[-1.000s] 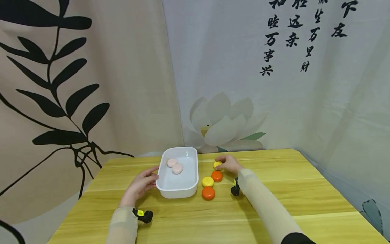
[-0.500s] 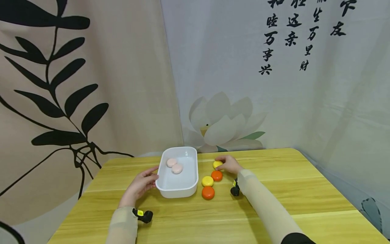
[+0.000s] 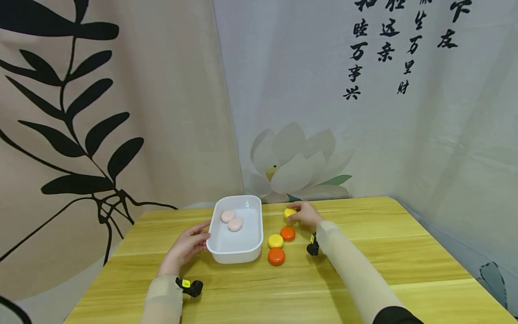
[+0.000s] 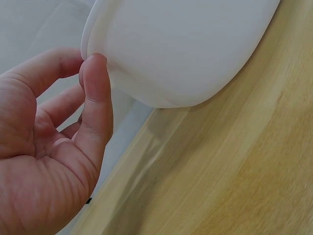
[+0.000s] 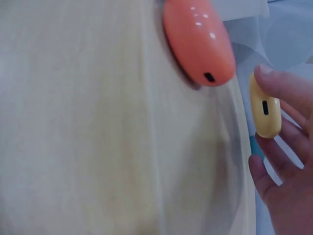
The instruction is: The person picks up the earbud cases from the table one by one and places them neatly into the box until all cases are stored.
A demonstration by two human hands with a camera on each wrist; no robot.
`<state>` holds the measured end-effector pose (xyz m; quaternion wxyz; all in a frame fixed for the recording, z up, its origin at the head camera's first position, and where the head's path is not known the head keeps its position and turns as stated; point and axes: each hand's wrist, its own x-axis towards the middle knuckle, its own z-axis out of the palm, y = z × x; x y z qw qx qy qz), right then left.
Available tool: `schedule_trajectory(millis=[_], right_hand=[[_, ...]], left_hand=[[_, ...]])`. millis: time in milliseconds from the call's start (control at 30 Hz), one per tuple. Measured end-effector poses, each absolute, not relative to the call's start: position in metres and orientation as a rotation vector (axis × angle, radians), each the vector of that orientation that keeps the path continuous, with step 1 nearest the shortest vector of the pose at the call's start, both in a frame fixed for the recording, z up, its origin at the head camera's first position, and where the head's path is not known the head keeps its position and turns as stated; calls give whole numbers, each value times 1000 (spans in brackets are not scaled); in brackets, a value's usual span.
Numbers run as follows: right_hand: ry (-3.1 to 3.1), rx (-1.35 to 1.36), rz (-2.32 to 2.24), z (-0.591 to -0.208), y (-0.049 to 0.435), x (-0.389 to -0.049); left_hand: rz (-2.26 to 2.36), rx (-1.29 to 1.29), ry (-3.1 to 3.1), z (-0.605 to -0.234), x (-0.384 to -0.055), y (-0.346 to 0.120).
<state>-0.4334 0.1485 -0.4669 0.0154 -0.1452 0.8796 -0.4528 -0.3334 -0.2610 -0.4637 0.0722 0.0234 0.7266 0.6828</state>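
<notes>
My left hand (image 3: 187, 246) pinches the rim of a white plastic tub (image 3: 255, 254) at its left side. In the left wrist view, the thumb (image 4: 96, 81) lies over the tub's edge with fingers behind it. Two pale pink discs (image 3: 235, 224) lie inside the tub, touching. To the right, my right hand (image 3: 306, 213) pinches a glossy yellow rounded disc (image 5: 265, 105) between thumb and fingers, raised off the table. A small black slot shows in the disc's side. Nearest that hand is an orange disc (image 3: 288, 233) on the table, also slotted.
A second yellow disc (image 3: 275, 241) and another orange disc (image 3: 276, 256) lie just right of the tub. All stand on a wood-grain table (image 3: 243, 297), whose far edge runs close behind the tub. A printed curtain (image 3: 299, 99) hangs behind it.
My right hand has lifted the yellow disc slightly up and away from the orange disc beside it. The left hand and the tub have stayed in place.
</notes>
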Motion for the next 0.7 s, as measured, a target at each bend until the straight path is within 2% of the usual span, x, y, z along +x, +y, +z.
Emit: schedule_trajectory(millis=[400,700], right_hand=[[2721,-444,-1423,-450,150,-436],[2742,-479,-1441,-437,146,-432]], left_hand=[[2050,125,2172,-463,-332,-262],[2058,73,2181,-464,-333,-261]])
